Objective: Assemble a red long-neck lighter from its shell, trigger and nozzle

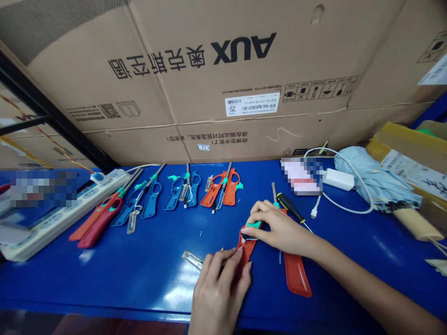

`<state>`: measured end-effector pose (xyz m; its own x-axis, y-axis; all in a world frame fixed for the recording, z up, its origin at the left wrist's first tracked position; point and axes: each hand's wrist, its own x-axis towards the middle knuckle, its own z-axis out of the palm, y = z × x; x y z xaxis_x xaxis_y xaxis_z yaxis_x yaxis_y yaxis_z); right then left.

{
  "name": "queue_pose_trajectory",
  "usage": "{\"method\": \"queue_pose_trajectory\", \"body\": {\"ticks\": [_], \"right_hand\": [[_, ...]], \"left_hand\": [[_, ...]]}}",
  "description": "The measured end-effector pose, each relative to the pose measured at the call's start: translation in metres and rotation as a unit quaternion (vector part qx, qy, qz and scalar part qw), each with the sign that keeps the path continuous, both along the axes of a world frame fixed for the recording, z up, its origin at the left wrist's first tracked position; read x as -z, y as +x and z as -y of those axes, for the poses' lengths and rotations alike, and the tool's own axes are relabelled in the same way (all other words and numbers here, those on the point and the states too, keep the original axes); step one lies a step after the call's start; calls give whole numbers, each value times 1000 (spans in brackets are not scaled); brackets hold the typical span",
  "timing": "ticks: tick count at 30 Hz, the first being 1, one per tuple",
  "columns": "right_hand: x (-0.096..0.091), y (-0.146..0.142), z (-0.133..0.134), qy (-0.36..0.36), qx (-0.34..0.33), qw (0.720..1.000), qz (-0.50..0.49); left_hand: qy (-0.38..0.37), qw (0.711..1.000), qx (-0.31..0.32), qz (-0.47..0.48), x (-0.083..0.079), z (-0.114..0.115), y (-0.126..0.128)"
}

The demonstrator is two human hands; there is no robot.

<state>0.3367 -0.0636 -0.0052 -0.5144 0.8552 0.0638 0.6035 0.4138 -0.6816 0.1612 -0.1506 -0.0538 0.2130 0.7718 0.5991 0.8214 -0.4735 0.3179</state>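
My left hand (220,286) is wrapped round the lower part of an orange lighter shell half (247,250), its open inner side facing up. Over the shell's upper part, my right hand (279,228) pinches a small black igniter with a white end (244,239), beside a green trigger (254,225). A metal lighter tube (274,190) sticks out behind the right fingers. The other orange shell half (296,274) lies under and in front of my right wrist. A clear fuel tank (192,258) rests left of my left hand.
A screwdriver (291,208) lies beyond my right hand, and a tiny screw (201,233) to the left. Farther back are opened orange (230,193) and blue lighters (152,200), closed red lighters (101,223) and a power strip (66,214). A charger (338,179) and folded umbrella (377,179) stand right.
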Motion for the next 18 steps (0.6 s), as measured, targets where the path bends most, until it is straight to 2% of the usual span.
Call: {"method": "queue_pose_trajectory", "body": {"ticks": [9, 18], "right_hand": [[8, -6, 3, 17, -3, 1000, 13], [10, -10, 5, 13, 1, 1000, 26]], "left_hand": [[17, 1000, -4, 6, -2, 0, 3], [-17, 1000, -13, 8, -1, 2, 2]]}}
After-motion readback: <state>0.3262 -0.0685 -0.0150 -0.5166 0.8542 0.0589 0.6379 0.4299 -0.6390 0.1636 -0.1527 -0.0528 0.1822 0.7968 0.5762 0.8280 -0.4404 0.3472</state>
